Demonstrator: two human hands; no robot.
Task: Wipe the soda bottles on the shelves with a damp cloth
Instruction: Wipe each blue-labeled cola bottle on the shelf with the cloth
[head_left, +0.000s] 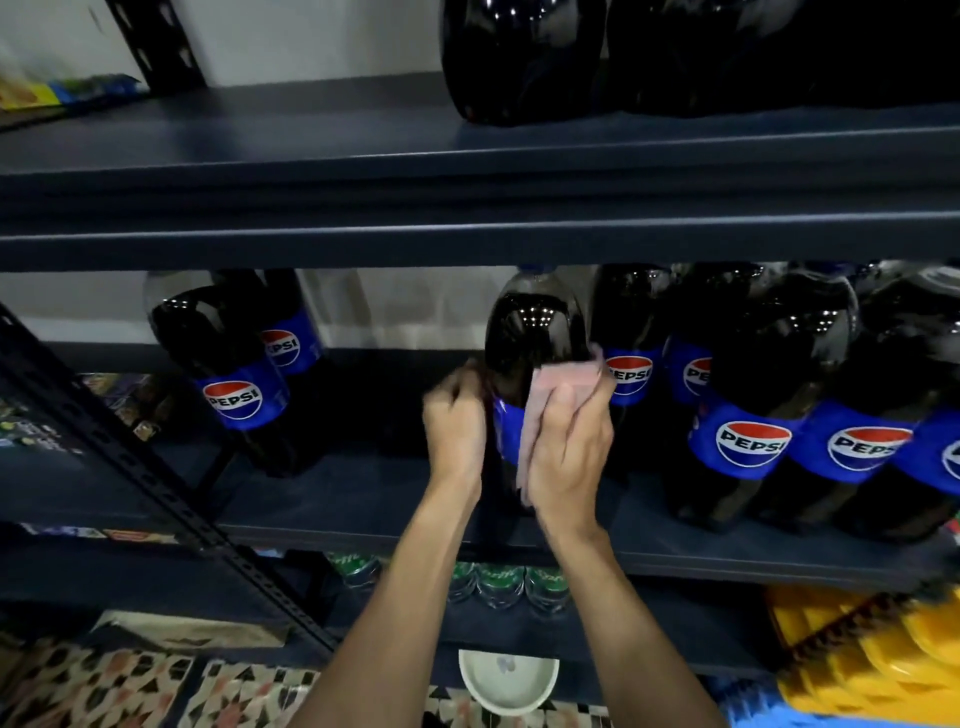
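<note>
Mid-wipe: left hand (453, 425) grips bottle (531, 343) near shelf (363, 499) front edge; right hand (569, 441) presses cloth (563, 376), fingers curled. Next: probably rotate the bottle.

Dim shelves, specular glints, blurred, warped edges

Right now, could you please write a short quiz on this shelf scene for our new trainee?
1. True or false: the left hand presses the pink cloth against the bottle.
2. The bottle being wiped is on: A) the top shelf, B) the middle shelf, C) the floor.
3. What colour is the label on that bottle?
Key: 1 false, the right hand presses it; 2 B; 3 blue.
</note>
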